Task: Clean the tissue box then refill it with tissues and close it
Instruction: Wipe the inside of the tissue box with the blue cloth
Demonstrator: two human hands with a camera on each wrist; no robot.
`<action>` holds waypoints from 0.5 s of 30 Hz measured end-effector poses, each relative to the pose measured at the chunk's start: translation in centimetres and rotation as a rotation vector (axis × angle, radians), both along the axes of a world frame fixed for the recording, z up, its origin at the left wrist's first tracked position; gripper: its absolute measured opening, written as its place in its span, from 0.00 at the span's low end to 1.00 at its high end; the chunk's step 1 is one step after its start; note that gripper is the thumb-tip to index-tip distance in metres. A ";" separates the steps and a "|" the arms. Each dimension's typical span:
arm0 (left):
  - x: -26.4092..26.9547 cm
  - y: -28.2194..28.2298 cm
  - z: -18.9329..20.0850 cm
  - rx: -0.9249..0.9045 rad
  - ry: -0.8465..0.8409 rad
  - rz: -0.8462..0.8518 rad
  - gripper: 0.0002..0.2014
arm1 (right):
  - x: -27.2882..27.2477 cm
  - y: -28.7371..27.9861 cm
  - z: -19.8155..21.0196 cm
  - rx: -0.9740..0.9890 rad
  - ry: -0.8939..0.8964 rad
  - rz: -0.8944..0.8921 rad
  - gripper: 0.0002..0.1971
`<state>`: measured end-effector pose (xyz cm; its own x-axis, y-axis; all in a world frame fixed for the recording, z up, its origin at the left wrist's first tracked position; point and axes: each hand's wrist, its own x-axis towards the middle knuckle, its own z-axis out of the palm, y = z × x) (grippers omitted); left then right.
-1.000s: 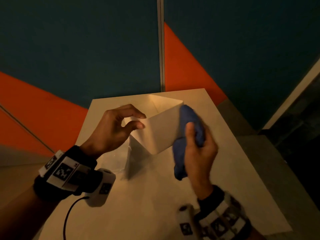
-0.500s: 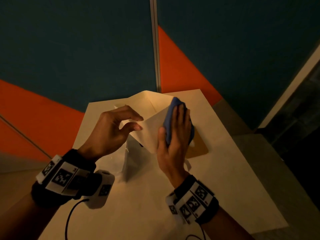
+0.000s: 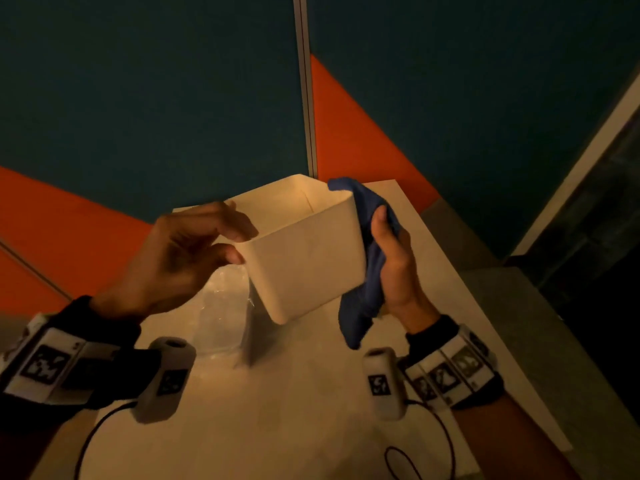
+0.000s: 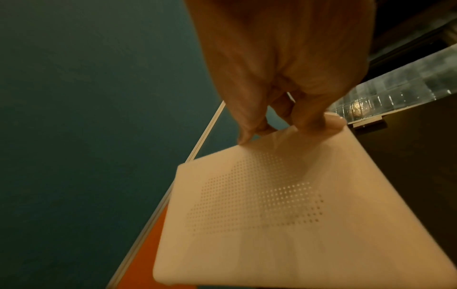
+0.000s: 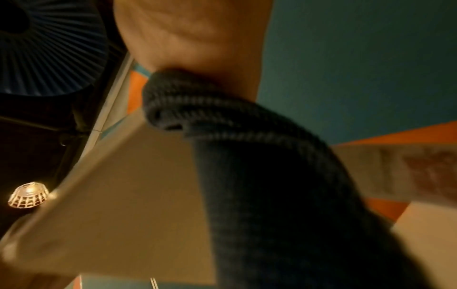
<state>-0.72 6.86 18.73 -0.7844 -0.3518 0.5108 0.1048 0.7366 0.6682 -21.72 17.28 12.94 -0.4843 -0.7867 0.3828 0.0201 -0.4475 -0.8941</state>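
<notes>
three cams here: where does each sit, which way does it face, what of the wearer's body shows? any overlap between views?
Head: on the head, looking forward and down at the table; shows left hand pinching the tissue box, right hand gripping the blue cloth, both wristbands.
Left wrist: looks along the fingers at the box's perforated underside.
Right wrist: looks up along the palm at cloth and box; blurred.
Shared: the box is in all three; the cloth in head and right wrist.

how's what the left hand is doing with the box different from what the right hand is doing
The left hand pinches a corner of the tissue box bare, thumb and fingertips on the rim; the right hand meets the box only through the blue cloth. The left hand carries the tilted box above the table; the right hand holds the cloth against the box's far side. Both have curled fingers.
</notes>
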 end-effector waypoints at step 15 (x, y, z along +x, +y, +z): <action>1.4 -2.6 -1.8 -0.240 -0.255 0.230 0.17 | 0.7 0.0 0.7 -0.050 0.690 0.006 0.04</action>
